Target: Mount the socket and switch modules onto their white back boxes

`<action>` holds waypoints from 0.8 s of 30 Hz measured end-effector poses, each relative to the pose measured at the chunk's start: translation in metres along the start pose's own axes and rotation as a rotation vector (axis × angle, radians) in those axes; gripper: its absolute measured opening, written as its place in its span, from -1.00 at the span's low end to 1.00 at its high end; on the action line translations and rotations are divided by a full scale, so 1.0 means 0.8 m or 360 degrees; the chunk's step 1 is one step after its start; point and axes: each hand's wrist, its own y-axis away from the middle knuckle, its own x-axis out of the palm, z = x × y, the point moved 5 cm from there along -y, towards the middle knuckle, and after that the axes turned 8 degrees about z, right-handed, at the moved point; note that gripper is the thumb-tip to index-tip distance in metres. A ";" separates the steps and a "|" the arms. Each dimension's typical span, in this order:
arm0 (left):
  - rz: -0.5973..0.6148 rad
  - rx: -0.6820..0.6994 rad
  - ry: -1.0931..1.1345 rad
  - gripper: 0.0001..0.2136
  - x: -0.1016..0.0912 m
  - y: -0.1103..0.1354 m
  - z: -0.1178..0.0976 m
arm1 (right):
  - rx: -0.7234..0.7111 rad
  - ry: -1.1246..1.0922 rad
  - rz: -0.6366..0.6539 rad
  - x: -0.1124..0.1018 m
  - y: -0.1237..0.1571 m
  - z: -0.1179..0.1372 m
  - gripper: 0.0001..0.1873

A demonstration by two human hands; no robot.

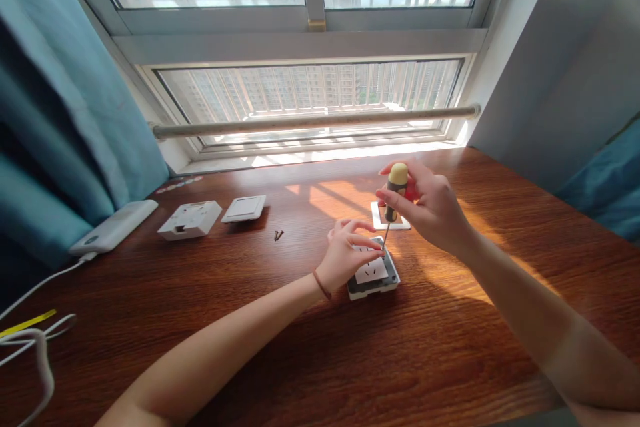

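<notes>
In the head view my right hand (pixel 425 203) grips a screwdriver (pixel 397 177) with a yellow and dark grey handle. It stands nearly upright, its thin shaft slanting down to the right edge of a wall socket (pixel 373 271). The socket has a white slotted face in a grey frame on a white box and lies on the table. Over its upper part, my left hand (pixel 347 253) pinches thumb and fingers together at the shaft's tip; whatever is between them is too small to make out. Behind the socket lies a white cover frame (pixel 377 215), partly hidden by the screwdriver.
Left on the wooden table (pixel 280 333) are two screws (pixel 278 235), a white switch (pixel 244 208), a white mounting box (pixel 190 220) and a white power bank (pixel 115 227) with a cable. A window with a rail (pixel 320 122) stands behind; a blue curtain (pixel 75 80) hangs left.
</notes>
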 end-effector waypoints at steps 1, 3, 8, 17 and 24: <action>0.0012 0.0002 -0.0001 -0.99 0.001 0.000 0.000 | 0.0003 0.0008 0.0000 0.002 0.000 -0.002 -0.72; 0.0037 0.0002 -0.0012 -0.98 0.002 0.000 -0.001 | 0.0006 -0.0004 0.0011 0.004 0.001 -0.007 -0.71; 0.0054 -0.0007 -0.0046 -0.98 0.005 -0.001 -0.002 | 0.0033 -0.0063 0.0014 0.002 0.006 -0.016 -0.71; 0.0062 -0.0050 -0.0090 -0.98 0.008 -0.001 -0.004 | 0.0025 -0.0040 0.0079 0.007 0.008 -0.019 -0.71; 0.0083 -0.0062 -0.0116 -0.98 0.008 -0.001 -0.004 | 0.0004 0.0063 0.0082 0.005 0.007 -0.016 -0.72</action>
